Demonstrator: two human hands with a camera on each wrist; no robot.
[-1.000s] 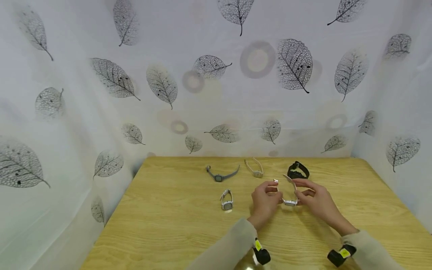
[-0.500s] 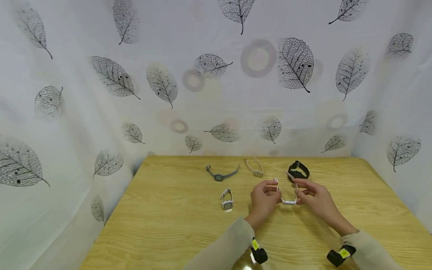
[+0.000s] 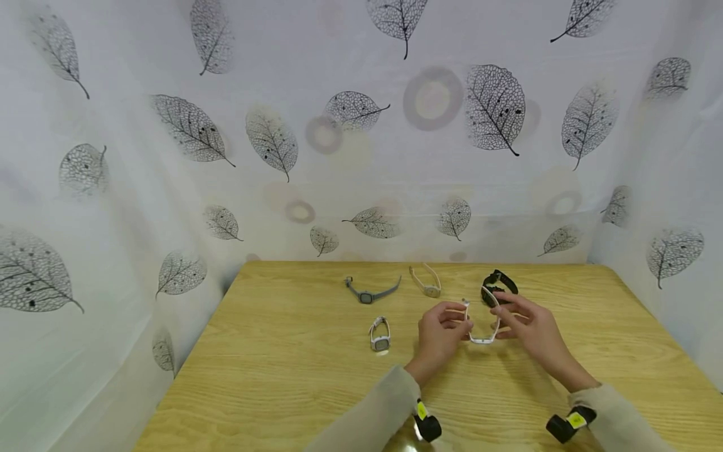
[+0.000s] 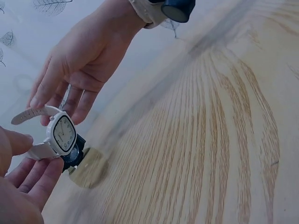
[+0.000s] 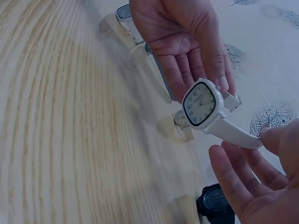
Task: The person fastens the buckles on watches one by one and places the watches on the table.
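A white wristwatch (image 3: 482, 341) with a rounded square case is held unbuckled between both hands, its two strap halves pointing away from the person. My left hand (image 3: 442, 334) pinches the buckle-side strap close to the case. My right hand (image 3: 530, 329) has its thumb and fingers on the longer, holed strap. In the right wrist view the white dial (image 5: 200, 103) shows, and the right thumb lies at the strap's far end. The left wrist view shows the dial (image 4: 64, 133) from the side, between the two hands.
Just beyond the right hand lies a black watch (image 3: 492, 295). Farther left on the wooden table (image 3: 271, 376) are a pale slim watch (image 3: 432, 290), a grey-blue watch (image 3: 366, 297) laid open and another white watch (image 3: 381, 343). A leaf-print curtain (image 3: 361, 169) surrounds the table.
The watch case has tipped so its face is seen more edge-on from the head. The right thumb and fingers have shifted along the strap; the left hand keeps its pinch.
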